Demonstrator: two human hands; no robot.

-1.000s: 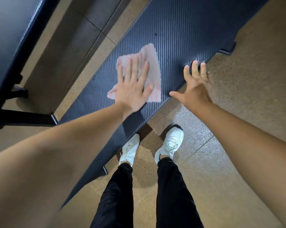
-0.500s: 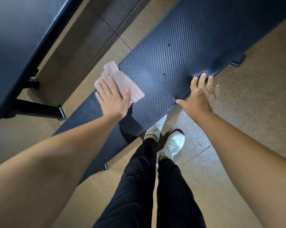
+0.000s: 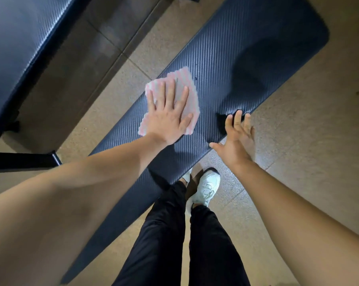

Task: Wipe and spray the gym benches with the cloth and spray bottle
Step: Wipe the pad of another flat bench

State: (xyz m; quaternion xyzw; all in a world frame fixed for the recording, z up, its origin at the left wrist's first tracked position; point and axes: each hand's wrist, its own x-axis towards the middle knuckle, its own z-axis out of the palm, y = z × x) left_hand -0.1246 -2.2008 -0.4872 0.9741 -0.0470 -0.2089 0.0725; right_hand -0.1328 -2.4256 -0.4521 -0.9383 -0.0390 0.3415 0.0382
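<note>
- Cloth point(image 3: 192, 101): pink and white stripes, wavy edge. Lies flat on the bench pad, near the middle of its length and towards the far long edge.
- Left hand point(image 3: 167, 118): palm down on the cloth, pressing it to the pad. Fingers point(image 3: 170, 93) straight and spread, thumb out to the right on the cloth's near corner.
- Right hand point(image 3: 235, 141): holds nothing. It is at the bench's near long edge, to the right of the cloth and apart from it. Fingers point(image 3: 237, 120) straight and slightly spread, tips over the pad's edge; cannot tell if they touch it. Thumb points left.
- Bench point(image 3: 246, 58): long dark pad with a woven texture and rounded far end, running diagonally across the view.
- Second bench point(image 3: 19, 48): same dark pad, upper left, well apart, with a black foot point(image 3: 30, 159) on the floor.
- Floor point(image 3: 308, 141): tan, speckled, with tile seams.
- Legs point(image 3: 195, 244): black trousers, just beside the bench's near edge.
- Shoe point(image 3: 207, 186): white, laced, on the floor below the right hand.
</note>
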